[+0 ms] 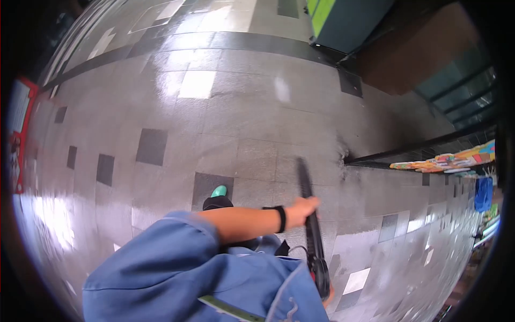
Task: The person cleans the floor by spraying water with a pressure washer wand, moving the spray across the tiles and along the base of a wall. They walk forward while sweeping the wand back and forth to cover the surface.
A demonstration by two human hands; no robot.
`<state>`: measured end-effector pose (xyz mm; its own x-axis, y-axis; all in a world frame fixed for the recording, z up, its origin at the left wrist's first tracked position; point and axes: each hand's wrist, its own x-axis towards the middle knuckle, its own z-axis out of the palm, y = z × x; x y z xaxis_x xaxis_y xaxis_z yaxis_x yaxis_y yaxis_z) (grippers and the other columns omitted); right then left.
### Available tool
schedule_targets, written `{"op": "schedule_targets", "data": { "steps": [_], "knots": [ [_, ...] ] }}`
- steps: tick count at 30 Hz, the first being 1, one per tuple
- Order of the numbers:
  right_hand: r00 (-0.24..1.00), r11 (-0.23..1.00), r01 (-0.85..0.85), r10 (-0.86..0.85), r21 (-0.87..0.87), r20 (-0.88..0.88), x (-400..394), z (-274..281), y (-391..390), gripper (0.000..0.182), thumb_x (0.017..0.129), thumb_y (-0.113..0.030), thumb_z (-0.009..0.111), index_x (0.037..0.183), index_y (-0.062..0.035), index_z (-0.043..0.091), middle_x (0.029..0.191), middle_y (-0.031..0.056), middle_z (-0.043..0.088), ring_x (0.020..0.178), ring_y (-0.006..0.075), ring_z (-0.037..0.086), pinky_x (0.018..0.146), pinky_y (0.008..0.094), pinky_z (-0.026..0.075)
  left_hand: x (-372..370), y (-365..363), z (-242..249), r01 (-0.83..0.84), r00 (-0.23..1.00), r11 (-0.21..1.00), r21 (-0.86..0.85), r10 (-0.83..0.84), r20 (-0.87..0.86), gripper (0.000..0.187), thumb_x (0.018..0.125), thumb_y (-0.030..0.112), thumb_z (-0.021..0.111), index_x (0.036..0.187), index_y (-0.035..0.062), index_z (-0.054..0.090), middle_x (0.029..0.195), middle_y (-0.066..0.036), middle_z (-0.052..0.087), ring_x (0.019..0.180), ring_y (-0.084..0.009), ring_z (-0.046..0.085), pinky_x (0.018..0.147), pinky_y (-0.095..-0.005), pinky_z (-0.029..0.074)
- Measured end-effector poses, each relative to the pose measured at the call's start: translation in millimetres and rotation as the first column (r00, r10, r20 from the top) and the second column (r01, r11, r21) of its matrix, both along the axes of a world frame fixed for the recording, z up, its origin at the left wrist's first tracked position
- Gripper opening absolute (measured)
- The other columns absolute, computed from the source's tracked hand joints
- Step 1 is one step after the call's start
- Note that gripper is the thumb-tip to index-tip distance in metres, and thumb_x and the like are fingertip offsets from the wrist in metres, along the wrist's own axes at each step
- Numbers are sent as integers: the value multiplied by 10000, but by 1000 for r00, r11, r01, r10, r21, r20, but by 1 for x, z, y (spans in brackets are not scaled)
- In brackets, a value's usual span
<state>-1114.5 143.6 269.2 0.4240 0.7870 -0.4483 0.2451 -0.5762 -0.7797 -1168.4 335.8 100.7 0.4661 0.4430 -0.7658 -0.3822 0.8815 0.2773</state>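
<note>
My left hand (pixel 302 212), with a black band at the wrist, is closed round the barrel of a long black wand-like tool (pixel 315 240). Its far end is smeared by motion and points forward over the floor. At the tool's thicker rear end, which has a bit of red on it, my right hand (pixel 330 297) shows only as a strip of skin; its fingers are hidden behind the housing. A thin dark cord (pixel 298 248) loops beside the tool, close to my blue shirt (pixel 214 273).
Glossy grey tiled floor (pixel 247 118) with darker squares spreads ahead. My green shoe (pixel 219 191) is below. A green-and-grey cabinet (pixel 348 24) and a brown panel (pixel 418 48) stand at upper right. A red-framed board (pixel 24 118) is at far left, a blue object (pixel 483 194) at far right.
</note>
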Motion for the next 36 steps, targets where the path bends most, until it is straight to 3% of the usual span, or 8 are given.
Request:
{"op": "schedule_targets", "data": {
  "steps": [6,10,14,18,22,25,29,36],
  "knots": [
    [960,998,-12,-5,56,279,-37,1,-36,339,602,-63,717,894,17,566,711,55,590,623,100,554,567,230,438,63,-52,30,325,916,945,-21,-310,256,261,756,298,569,768,60,464,588,-82,493,476,-168,506,392,-306,408],
    [961,995,-76,55,70,270,-58,-3,-27,311,606,-60,714,872,15,569,704,54,587,618,97,547,566,233,436,3,-45,13,170,938,983,63,-181,296,229,761,278,568,780,78,459,616,-72,506,487,-171,515,422,-311,439],
    [987,986,-149,143,75,80,-80,-7,-2,284,610,-56,711,849,12,573,697,53,583,613,94,541,565,235,434,-111,-29,-7,-123,992,992,26,123,2,172,758,230,556,800,84,476,613,-75,505,510,-183,523,452,-337,458],
    [949,982,-183,166,-38,-268,-101,-2,26,257,615,-53,708,826,10,576,690,52,580,608,91,534,563,238,431,-191,-17,23,-493,803,862,-122,396,-444,255,736,185,532,856,-18,436,701,-128,483,506,-222,520,436,-374,455],
    [937,949,-287,251,-127,-244,-106,2,11,358,613,-86,716,926,7,567,757,56,595,652,95,544,605,238,437,-196,-26,32,-477,805,876,-77,400,-437,288,732,200,549,796,-57,436,664,-125,476,473,-232,518,418,-378,448],
    [965,958,-260,256,-119,-51,-131,11,-9,366,613,-88,716,933,7,565,761,56,596,656,95,545,608,237,437,-163,-34,17,-172,979,982,-76,162,-127,223,735,218,561,771,12,482,648,-103,501,493,-199,522,447,-328,462],
    [952,960,-264,275,-94,132,-163,14,-23,375,613,-91,716,941,7,563,766,55,597,661,95,546,612,237,437,-123,-54,15,84,940,996,-3,-79,331,277,766,321,554,828,74,446,617,-76,491,499,-176,508,439,-337,455],
    [902,912,-408,411,-53,134,-199,5,-20,392,614,-95,717,957,7,558,775,55,599,670,96,548,618,235,437,-216,-72,10,-119,957,985,-126,148,251,196,768,253,535,814,84,445,608,-62,479,510,-172,506,456,-321,452]
  ]
}}
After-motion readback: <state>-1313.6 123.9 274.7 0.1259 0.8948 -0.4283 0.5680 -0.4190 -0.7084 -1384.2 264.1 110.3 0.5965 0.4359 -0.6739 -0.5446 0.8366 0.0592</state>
